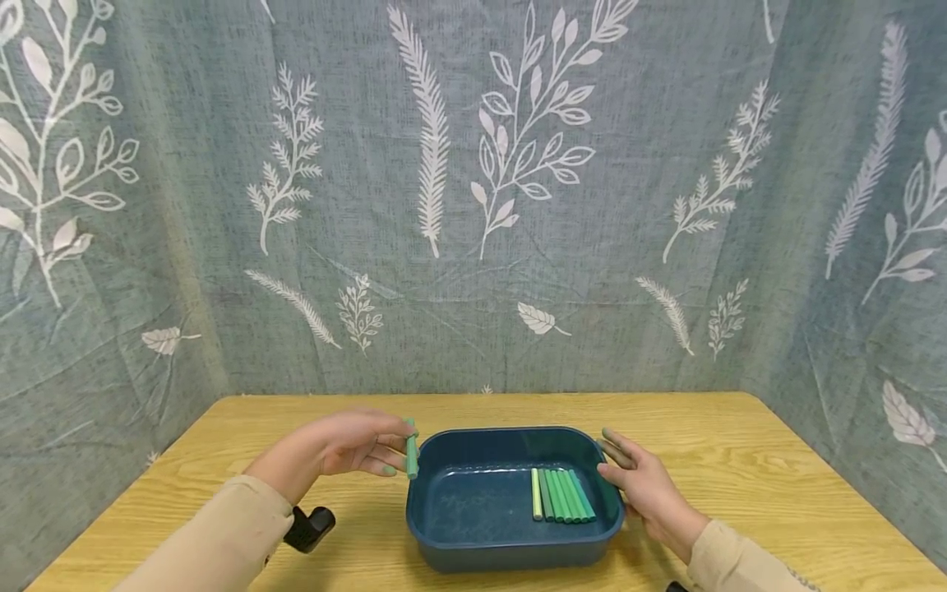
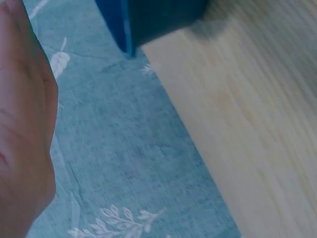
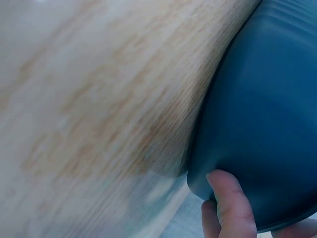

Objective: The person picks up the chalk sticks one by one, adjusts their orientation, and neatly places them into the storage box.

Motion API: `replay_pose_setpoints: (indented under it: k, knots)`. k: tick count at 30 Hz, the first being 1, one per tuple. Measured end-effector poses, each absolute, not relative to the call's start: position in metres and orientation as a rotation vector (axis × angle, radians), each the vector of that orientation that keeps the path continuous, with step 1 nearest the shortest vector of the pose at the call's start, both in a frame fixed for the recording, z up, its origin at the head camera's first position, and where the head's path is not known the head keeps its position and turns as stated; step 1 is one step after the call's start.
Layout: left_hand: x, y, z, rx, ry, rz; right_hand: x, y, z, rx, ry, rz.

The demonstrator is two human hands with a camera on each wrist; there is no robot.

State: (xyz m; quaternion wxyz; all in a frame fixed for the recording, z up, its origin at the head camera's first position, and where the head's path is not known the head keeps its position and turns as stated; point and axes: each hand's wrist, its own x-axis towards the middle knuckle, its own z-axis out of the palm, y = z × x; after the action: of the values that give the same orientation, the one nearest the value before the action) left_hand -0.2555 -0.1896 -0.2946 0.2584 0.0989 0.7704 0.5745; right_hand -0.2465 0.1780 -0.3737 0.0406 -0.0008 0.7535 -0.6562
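Note:
In the head view my left hand (image 1: 367, 445) pinches a green chalk stick (image 1: 412, 449) by its upper part, beside the left rim of a dark blue plastic tub (image 1: 473, 544). The stick stands nearly upright. Inside the tub, on the right side, several chalk sticks (image 1: 564, 496) lie side by side in a row, from pale yellow through greens to teal. My right hand (image 1: 645, 485) grips the tub's right end, with its thumb at the rim and fingers (image 3: 233, 203) against the outer wall. The left wrist view shows only part of the left hand (image 2: 25, 124); the stick is hidden there.
The tub stands on a light wooden table (image 1: 769, 485). A patterned blue-green cloth (image 1: 473, 329) hangs behind the table and on both sides. A black device (image 1: 309, 529) shows under the left wrist.

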Motion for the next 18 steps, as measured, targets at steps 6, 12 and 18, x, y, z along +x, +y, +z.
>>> replay_pose_setpoints:
  k: [6,12,18]
  knots:
    - [-0.264,-0.167,-0.286,0.296,2.059,1.534,-0.246,0.178,-0.372,-0.010,2.304,-2.010]
    - [-0.273,-0.141,-0.281,0.274,2.025,1.509,-0.245,0.180,-0.374,0.000,2.306,-1.996]
    - [-0.282,-0.121,-0.275,0.278,2.033,1.488,-0.245,0.180,-0.372,-0.018,2.312,-1.987]
